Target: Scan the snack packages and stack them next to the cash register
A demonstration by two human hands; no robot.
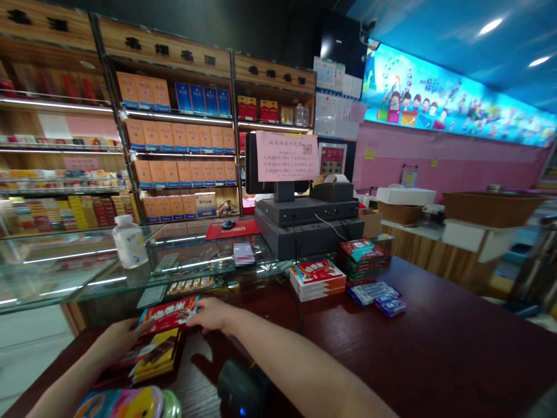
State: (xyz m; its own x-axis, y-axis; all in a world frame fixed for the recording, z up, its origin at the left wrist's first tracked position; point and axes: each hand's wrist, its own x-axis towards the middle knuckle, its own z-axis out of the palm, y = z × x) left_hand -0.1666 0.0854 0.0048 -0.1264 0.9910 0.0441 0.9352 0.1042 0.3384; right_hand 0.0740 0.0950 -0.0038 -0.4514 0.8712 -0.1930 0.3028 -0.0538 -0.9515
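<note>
My left hand (124,337) and my right hand (213,315) hold a flat red snack box (167,315) with white lettering between them, one at each end. Fingers of the right hand close on its right edge, while the left fingertips press its left edge. Just below the box lies a pile of yellow-and-brown chocolate packs (157,355). A dark handheld scanner (241,386) with a blue light sits beneath my right forearm. Farther right, similar red-topped boxes (317,278) are stacked on the dark wooden counter (435,342).
Blue and purple packets (376,295) and a stack of red-green packs (361,258) lie right of the boxes. A cash register (308,212) stands behind them. A white bottle (129,242) stands on the glass case (52,261) at left. Colourful packages (126,403) are at the near edge.
</note>
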